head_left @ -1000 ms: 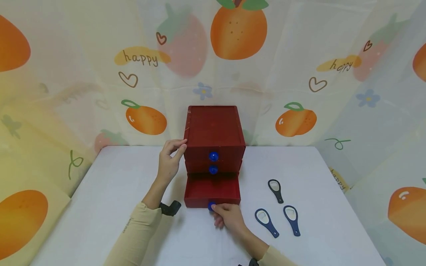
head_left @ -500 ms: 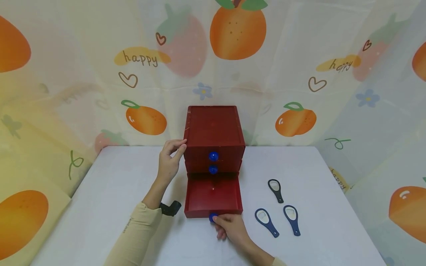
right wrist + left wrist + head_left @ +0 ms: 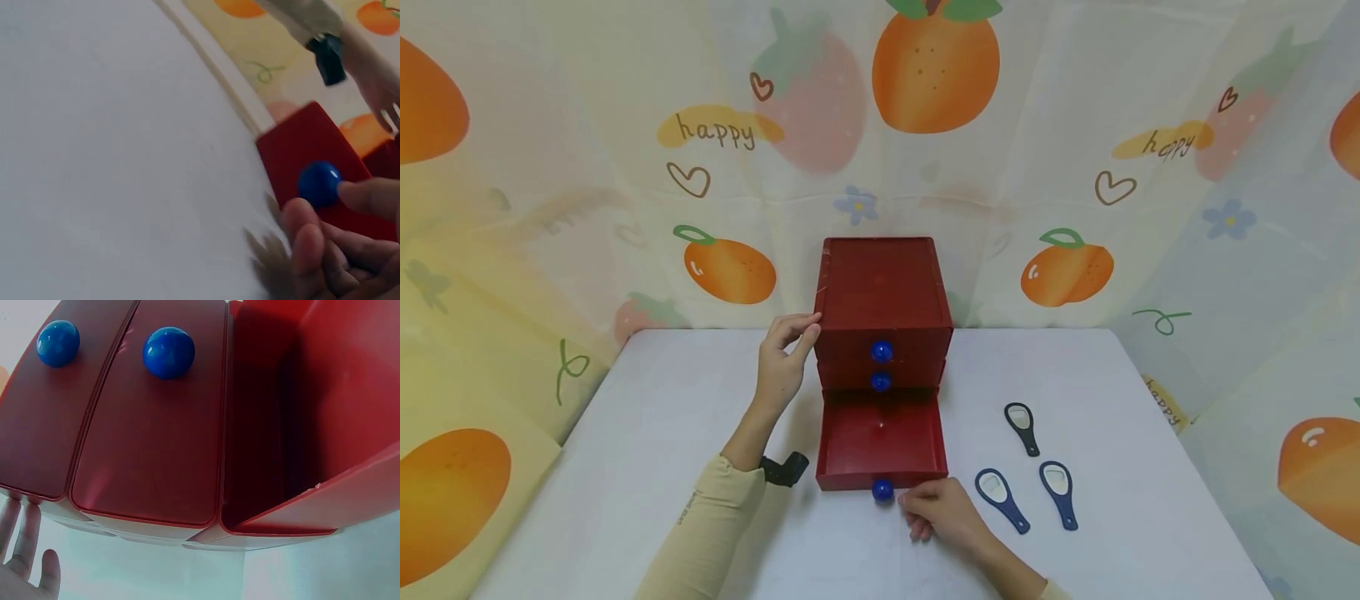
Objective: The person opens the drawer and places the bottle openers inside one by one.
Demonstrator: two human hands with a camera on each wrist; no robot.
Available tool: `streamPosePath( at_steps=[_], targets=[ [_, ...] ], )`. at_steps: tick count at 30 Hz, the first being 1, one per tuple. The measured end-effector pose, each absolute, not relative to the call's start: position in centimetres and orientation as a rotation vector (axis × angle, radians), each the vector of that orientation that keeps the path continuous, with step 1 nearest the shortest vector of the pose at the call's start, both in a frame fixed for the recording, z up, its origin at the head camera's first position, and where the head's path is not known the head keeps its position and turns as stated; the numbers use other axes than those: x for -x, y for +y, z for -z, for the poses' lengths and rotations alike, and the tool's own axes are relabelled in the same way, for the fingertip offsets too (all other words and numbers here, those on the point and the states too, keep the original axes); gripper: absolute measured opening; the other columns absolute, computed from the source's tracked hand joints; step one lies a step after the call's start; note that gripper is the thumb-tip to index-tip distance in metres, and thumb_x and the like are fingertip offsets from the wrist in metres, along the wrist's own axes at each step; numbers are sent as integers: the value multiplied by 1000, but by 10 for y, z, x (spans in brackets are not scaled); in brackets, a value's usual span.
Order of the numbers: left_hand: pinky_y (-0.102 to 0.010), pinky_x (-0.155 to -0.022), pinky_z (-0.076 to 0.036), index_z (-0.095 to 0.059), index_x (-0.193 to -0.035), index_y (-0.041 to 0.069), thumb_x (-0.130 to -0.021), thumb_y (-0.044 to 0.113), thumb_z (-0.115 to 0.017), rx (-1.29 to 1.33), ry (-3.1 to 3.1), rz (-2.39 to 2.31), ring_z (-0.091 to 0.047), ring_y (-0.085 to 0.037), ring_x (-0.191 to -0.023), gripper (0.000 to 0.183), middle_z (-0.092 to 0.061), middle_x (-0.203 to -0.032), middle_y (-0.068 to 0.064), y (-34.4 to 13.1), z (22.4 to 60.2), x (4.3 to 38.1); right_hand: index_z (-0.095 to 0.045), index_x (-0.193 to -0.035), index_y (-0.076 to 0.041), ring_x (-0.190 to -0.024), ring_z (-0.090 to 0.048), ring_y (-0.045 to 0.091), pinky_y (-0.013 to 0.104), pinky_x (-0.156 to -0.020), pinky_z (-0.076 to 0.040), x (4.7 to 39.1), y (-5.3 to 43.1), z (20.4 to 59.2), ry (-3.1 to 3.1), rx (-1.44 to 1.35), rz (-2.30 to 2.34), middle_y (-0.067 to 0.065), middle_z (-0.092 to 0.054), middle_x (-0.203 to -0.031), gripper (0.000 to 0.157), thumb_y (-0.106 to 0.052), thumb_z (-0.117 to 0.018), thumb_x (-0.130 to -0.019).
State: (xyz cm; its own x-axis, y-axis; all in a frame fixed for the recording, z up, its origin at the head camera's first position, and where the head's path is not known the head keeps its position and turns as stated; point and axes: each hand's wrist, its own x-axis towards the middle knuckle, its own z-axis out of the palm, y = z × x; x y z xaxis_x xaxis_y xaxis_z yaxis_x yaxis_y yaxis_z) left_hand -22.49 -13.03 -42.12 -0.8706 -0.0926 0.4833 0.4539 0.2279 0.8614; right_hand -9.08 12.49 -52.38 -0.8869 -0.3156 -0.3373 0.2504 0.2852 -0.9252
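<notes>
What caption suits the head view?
Left hand steadies red drawer chest; right hand beside open bottom drawer's blue knob.

- You see three small magnifiers on the white table [image 3: 625, 433], right of the centre.
- The black-framed magnifier [image 3: 1022, 427] lies farthest back, its handle pointing toward you.
- Two blue-framed magnifiers lie nearer to you: the left blue magnifier [image 3: 1000, 498] and the right blue magnifier [image 3: 1058, 493], side by side but apart.
- Behind and beside the table you have a pale curtain [image 3: 587, 167] printed with oranges, strawberries, hearts, flowers and the word "happy".
</notes>
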Motion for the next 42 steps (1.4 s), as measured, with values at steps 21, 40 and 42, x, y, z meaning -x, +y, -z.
streamPosePath(
  at_steps=[21,40,42],
  targets=[
    [-15,-97,-41,-65,-114,-8,-95,2,-58,326,-2081,1677,-50,4,-104,23,-58,-115,-23,-123,397,206,-73,-90,0,-61,-56,14,25,-53,-45,105,239,482,2647,-140,1151,4,-66,-69,18,-17,-69,-87],
    [-9,-96,-39,-64,-116,-8,-96,4,-58,341,-2101,1672,-51,3,-105,25,-58,-117,-27,-123,393,204,-64,-90,9,-66,-54,22,36,-61,-47,84,286,483,2661,-353,329,7,-61,-70,43,-26,-82,-74],
    [-9,-96,-40,-64,-115,-9,-96,4,-58,344,-2093,1672,-51,3,-104,24,-58,-117,-27,-123,393,203,-64,-89,9,-66,-55,23,38,-62,-49,81,287,484,2660,-366,338,8,-61,-70,41,-25,-82,-74]
  ],
)
